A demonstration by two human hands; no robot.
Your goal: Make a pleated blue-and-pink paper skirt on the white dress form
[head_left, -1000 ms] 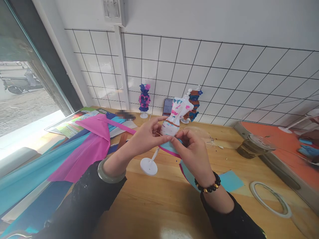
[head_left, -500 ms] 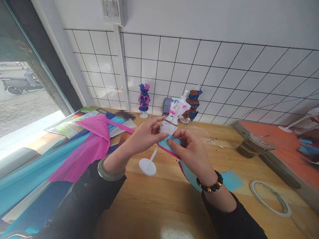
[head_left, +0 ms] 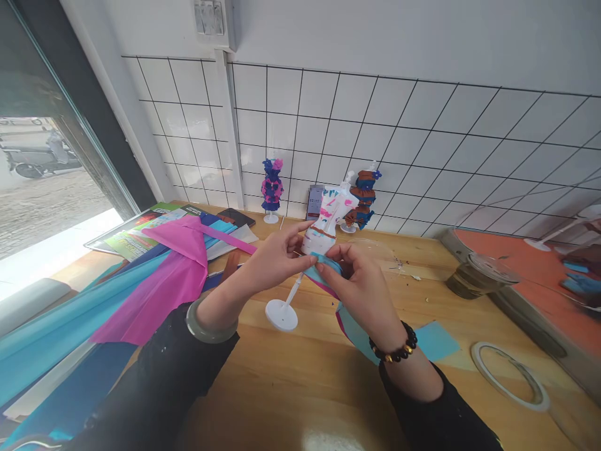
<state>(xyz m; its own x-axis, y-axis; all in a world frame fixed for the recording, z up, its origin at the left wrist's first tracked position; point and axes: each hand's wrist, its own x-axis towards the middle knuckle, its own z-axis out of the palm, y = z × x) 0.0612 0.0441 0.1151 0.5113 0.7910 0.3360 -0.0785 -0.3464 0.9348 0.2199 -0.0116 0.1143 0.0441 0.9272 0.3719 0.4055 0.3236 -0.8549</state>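
Between my hands a small white dress form (head_left: 328,210) leans over on its stand, its torso marked with pink and teal scraps and a brown line at the waist. My left hand (head_left: 282,254) is closed round its hip from the left, the thumb lying on the top edge of a light blue paper strip (head_left: 323,268). Pinched by my right hand (head_left: 359,282), the strip lies against the form's lower front. A pink edge runs along its underside, and its tail hangs below my right wrist. The form's round white base (head_left: 282,315) is tilted.
Pink (head_left: 183,257) and blue paper sheets pile up at the left. Two dressed mini forms (head_left: 272,188) and a phone (head_left: 315,202) stand by the tiled wall. A lidded cup (head_left: 476,275), a tape roll (head_left: 509,376) and a blue square (head_left: 437,339) lie at the right.
The dress form's base has shifted slightly right, and the lower part of the form has swung a little with it. Both hands keep their grip near the hip; the blue strip's left end has drawn in.
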